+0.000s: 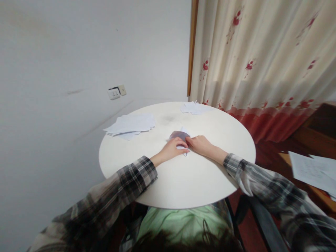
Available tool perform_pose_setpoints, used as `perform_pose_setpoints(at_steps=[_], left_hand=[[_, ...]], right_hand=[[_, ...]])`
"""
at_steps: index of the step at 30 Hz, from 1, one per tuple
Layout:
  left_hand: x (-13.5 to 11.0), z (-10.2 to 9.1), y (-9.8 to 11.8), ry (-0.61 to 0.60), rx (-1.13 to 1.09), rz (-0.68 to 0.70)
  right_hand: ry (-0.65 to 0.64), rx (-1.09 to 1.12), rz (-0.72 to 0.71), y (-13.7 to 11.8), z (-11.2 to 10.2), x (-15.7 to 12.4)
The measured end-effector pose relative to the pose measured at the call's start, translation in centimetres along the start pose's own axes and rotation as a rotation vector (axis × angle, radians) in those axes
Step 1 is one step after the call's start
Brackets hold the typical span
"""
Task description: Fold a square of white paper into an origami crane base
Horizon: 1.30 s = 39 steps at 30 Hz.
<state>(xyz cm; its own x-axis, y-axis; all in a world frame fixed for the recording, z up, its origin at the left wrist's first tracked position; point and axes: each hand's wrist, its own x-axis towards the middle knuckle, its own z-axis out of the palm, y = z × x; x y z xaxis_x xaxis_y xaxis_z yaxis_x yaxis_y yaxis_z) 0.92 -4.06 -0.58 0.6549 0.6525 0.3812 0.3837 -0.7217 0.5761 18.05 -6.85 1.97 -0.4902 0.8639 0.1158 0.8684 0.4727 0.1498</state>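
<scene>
Between my hands, near the middle of the round white table [173, 182], is a small folded sheet of paper [180, 134] with a shaded upper face and a white corner sticking up behind. My left hand [173, 148] curls around its near left side, thumb and fingers closed on it. From the right, my right hand [199, 144] pinches the paper's edge with its fingertips, the wrist low over the tabletop. My fingers cover part of the paper, so its full folded shape is hidden.
A stack of white paper sheets [133, 124] lies at the table's left back. Several smaller paper pieces [193, 107] lie at the far edge. To the right, written sheets [312, 169] rest on a wooden surface. A wall socket [114, 93] and a flowered curtain [252, 52] are beyond.
</scene>
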Motion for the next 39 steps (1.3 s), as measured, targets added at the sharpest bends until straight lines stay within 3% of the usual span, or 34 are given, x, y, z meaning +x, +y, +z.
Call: perform_pose_setpoints(at_steps=[7, 39], left_hand=[[0.25, 0.11, 0.11, 0.003, -0.021, -0.053], [0.48, -0.23, -0.09, -0.069, 0.041, -0.014]], right_hand=[[0.02, 0.009, -0.02, -0.05, 0.06, 0.16], [0.022, 0.032, 0.016, 0.08, 0.31, 0.41]])
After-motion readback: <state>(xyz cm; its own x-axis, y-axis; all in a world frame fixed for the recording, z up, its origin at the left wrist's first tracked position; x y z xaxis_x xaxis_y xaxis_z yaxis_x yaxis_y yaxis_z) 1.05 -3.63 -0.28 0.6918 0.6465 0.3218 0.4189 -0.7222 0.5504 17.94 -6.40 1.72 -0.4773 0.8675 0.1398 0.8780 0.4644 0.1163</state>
